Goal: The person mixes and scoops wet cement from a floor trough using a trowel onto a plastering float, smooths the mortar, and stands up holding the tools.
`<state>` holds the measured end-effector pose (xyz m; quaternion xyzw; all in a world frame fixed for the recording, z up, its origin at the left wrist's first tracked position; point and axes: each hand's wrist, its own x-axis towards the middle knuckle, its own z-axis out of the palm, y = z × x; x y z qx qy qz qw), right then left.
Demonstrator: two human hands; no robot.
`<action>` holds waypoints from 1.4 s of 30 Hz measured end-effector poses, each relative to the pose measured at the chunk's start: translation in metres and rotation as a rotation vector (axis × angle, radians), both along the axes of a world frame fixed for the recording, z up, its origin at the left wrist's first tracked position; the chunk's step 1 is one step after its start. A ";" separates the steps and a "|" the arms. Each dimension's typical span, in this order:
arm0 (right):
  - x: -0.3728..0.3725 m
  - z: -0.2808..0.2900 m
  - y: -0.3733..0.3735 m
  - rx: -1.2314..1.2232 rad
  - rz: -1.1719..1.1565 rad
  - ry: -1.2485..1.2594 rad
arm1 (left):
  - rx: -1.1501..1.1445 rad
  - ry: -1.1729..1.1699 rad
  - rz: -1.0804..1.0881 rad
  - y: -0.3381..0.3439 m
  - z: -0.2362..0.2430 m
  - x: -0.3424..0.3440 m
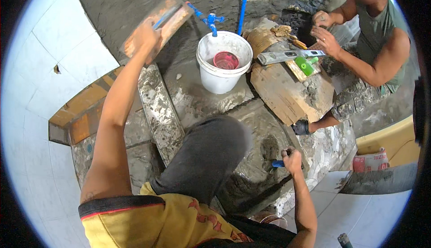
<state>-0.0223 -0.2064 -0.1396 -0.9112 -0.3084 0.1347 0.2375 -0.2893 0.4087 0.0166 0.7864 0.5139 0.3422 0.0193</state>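
Observation:
My left hand [146, 39] grips a plastering float [178, 22], its broad rectangular face raised against the grey mortared wall [121, 1]. The float is slightly blurred. Low on my right side, my right hand [292, 159] is closed round the blue handle of a trowel [278, 163]. Its blade cannot be told apart from the wet mortar [256, 135] spread on the board or tray below. My dark-trousered knee [206, 144] hides part of that mortar. Between the wall and my knee stands a white bucket [220, 81] with a red container [226, 60] inside.
Blue pipes with a tap [212, 19] jut from the wall over the bucket. Cardboard [283, 95] carries a spirit level [287, 57] and a green-handled float [306, 66]. A co-worker [377, 46] sits at right, hands raised. A mortar-splashed plank [159, 108] lies left of the bucket.

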 end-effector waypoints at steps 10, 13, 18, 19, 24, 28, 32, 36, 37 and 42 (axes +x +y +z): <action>-0.002 0.007 0.007 0.067 0.055 -0.029 | 0.331 -0.295 -0.891 -0.197 0.100 0.027; -0.001 -0.003 0.023 0.037 0.106 -0.100 | 0.286 -0.229 -1.253 -0.268 0.114 0.085; -0.017 -0.012 0.025 -0.179 0.210 -0.130 | -0.003 -0.259 -1.679 -0.390 0.121 0.161; -0.023 -0.007 0.029 -0.149 0.170 -0.068 | -0.081 -0.268 -1.721 -0.405 0.115 0.172; -0.002 -0.029 -0.004 -0.200 0.076 -0.005 | -0.402 -0.389 -1.804 -0.443 0.052 0.201; -0.018 -0.022 -0.016 -0.055 0.391 -0.319 | -0.717 -0.238 -1.717 -0.434 0.030 0.205; -0.021 -0.009 -0.013 0.070 0.213 -0.321 | -0.754 -0.372 -1.843 -0.427 0.024 0.227; -0.020 -0.012 -0.021 0.016 0.188 -0.265 | -0.973 -0.349 -1.815 -0.420 0.024 0.229; -0.017 -0.009 -0.021 0.025 0.249 -0.265 | -0.973 -0.346 -1.811 -0.417 0.023 0.229; -0.005 -0.005 -0.014 0.056 0.280 -0.207 | -0.945 -0.361 -1.697 -0.405 0.023 0.227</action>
